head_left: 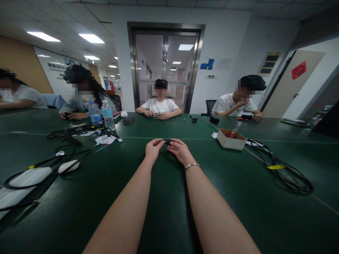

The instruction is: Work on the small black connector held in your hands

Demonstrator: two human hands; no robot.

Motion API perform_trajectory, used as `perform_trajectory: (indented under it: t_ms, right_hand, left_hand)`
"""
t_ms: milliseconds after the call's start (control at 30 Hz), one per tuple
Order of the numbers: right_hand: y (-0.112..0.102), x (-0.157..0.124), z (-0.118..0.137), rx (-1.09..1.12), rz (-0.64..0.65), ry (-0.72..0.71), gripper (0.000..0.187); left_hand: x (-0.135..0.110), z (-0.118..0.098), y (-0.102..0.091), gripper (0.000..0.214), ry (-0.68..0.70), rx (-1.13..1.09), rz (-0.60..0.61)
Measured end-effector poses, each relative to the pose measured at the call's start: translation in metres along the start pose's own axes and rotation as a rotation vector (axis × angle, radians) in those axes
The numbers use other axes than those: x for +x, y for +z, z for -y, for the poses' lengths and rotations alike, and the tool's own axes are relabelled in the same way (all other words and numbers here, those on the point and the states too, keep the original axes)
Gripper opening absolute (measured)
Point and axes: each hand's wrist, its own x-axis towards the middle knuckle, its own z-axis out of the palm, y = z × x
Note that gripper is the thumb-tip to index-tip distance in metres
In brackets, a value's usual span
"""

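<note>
Both arms reach out over the dark green table [169, 197]. Between my fingertips is a small black piece [167, 142] with a lighter, shiny end on the left; its exact kind is too small to tell. My left hand [153, 151] pinches the light end between thumb and fingers. On the other side, my right hand [181, 151] has its thumb and forefinger closed on the black end, and the remaining fingers curl below. A silvery bracelet [192, 165] circles my right wrist.
A small open box [231, 143] with a red-marked tube [235, 129] stands to the right, beside a coiled black cable [288, 173]. On the left lie tangled cables [71, 130], paper scraps [106, 139], a white mouse-shaped object [69, 166] and water bottles [108, 114]. Several people sit around the table.
</note>
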Motion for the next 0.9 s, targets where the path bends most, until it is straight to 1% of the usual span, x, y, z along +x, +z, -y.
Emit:
perform_trajectory:
  t_ms: [200,333,533,667,900]
  right_hand:
    - [-0.001,-0.0001,0.0003,0.007,0.006,-0.009,0.02]
    - [-0.0002,-0.0007,0.0007,-0.003,-0.009,-0.004,0.022]
    - [0.0016,-0.0019,0.0011,-0.015,-0.016,0.004,0.016]
    - [0.0015,-0.0022,0.0013,-0.036,-0.005,0.01,0.016]
    - [0.0012,-0.0023,0.0007,-0.039,0.005,0.0,0.016]
  left_hand:
    - [-0.0016,-0.0031,0.0011,0.024,-0.025,-0.095,0.036]
    - [-0.0017,-0.0045,0.0012,0.023,-0.047,-0.083,0.024]
    - [-0.0017,-0.0053,0.0005,0.033,-0.02,-0.045,-0.013]
    - [-0.0021,-0.0057,0.0004,0.027,-0.019,-0.036,-0.013]
    - [-0.0001,-0.0039,-0.0003,0.024,-0.023,-0.023,-0.022]
